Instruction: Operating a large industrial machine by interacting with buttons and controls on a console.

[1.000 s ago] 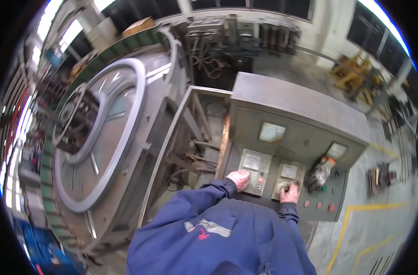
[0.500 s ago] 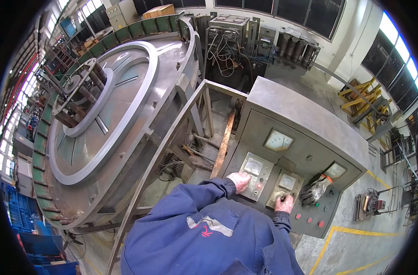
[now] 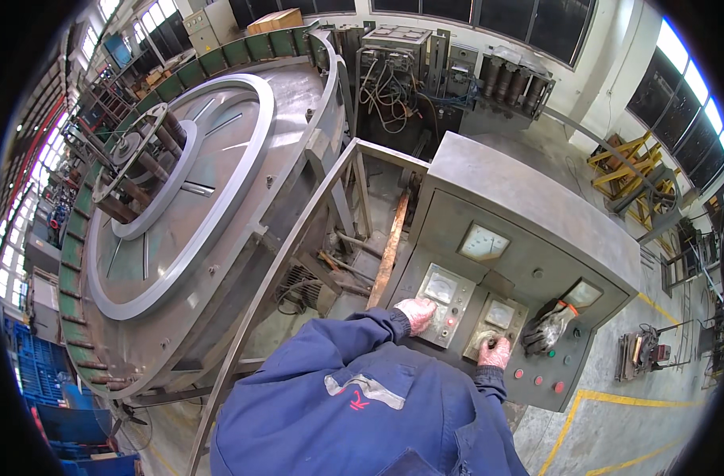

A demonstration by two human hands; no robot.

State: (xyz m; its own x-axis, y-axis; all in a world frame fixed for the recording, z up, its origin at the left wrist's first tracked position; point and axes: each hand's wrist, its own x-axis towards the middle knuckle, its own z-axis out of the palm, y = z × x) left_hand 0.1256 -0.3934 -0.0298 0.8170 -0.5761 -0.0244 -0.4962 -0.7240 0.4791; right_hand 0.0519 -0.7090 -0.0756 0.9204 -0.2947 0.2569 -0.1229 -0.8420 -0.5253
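Both my hands rest at the sloping grey control console (image 3: 529,278), on two small instrument panels set side by side. My left hand (image 3: 416,315) lies curled at the left panel (image 3: 451,295), over its lower left part; whatever its fingers hold there is hidden. At the right panel (image 3: 506,311), my right hand (image 3: 494,352) has thumb and fingers closed round a control knob (image 3: 484,341) below the small meter. A grey work glove (image 3: 546,329) with an orange edge lies just right of that panel, near several red and green push buttons.
To the left stands a large round machine table (image 3: 298,83) carrying a pale metal ring (image 3: 265,119) and a smaller inner ring. A metal frame rail (image 3: 286,254) runs between it and me. Beyond the console are cabled equipment (image 3: 394,67) and yellow stands (image 3: 628,170).
The slots in the round table have shifted: the table has turned counterclockwise as I see it. My hands stay at the same places on the panels.
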